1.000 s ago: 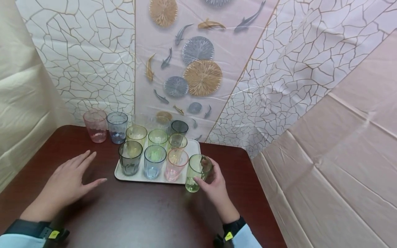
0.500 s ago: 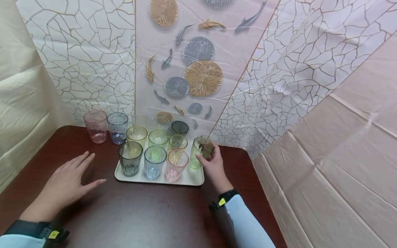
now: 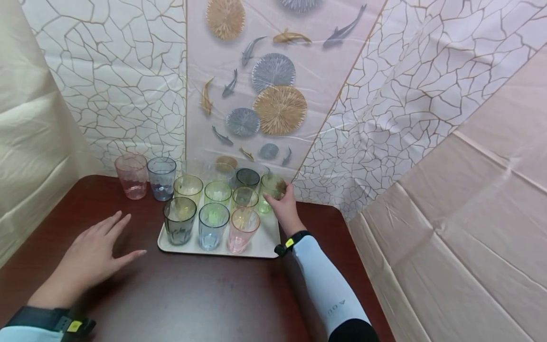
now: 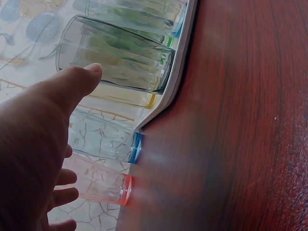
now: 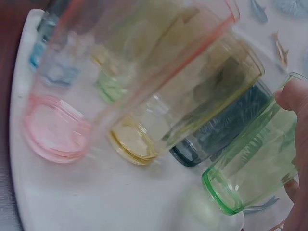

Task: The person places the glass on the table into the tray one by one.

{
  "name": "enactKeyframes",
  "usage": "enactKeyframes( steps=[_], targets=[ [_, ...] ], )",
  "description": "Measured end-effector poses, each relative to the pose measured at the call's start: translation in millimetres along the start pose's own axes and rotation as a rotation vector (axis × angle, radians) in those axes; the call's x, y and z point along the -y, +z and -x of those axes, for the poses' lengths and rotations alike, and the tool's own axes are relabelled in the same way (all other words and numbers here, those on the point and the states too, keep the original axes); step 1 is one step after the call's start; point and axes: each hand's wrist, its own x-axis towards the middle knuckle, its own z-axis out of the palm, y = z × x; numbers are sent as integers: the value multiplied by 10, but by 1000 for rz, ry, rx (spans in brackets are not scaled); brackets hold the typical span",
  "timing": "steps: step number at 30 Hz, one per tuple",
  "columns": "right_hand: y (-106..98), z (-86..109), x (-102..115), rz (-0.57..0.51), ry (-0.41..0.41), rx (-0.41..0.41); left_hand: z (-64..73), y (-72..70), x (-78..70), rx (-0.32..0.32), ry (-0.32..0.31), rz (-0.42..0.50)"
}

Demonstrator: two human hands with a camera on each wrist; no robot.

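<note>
My right hand (image 3: 284,209) holds a light green drinking glass (image 3: 268,192) between thumb and fingers at the back right of a white tray (image 3: 269,240). In the right wrist view this green glass (image 5: 255,159) leans, its base close over the tray, beside a dark grey glass (image 5: 224,130). A yellow glass (image 5: 137,139) and a pink glass (image 5: 57,127) stand nearer the camera. At the left, my left hand (image 3: 87,254) has its fingers extended and thumb apart, holding nothing, over the table. Nearest to it on the tray is a smoky grey glass (image 3: 180,221).
A red-pink glass (image 3: 131,176) and a blue glass (image 3: 162,179) stand on the dark wood table (image 3: 192,294), left of the tray. Several more coloured glasses, including a light blue one (image 3: 212,228), fill the tray's left and middle. Patterned cloth (image 3: 141,95) hangs close behind.
My right hand has carried the green glass from the tray's front right corner, away from me, to its back right, beside the dark grey glass. My left hand has hardly moved.
</note>
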Motion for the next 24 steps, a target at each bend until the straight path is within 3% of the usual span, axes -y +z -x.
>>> enactKeyframes(
  steps=[9,24],
  targets=[
    [70,-187,-39,18,21,0,-5,13,16,-3,-3,2],
    [94,-255,-176,10,21,26,11,2,13,-18,-6,14]
  ],
)
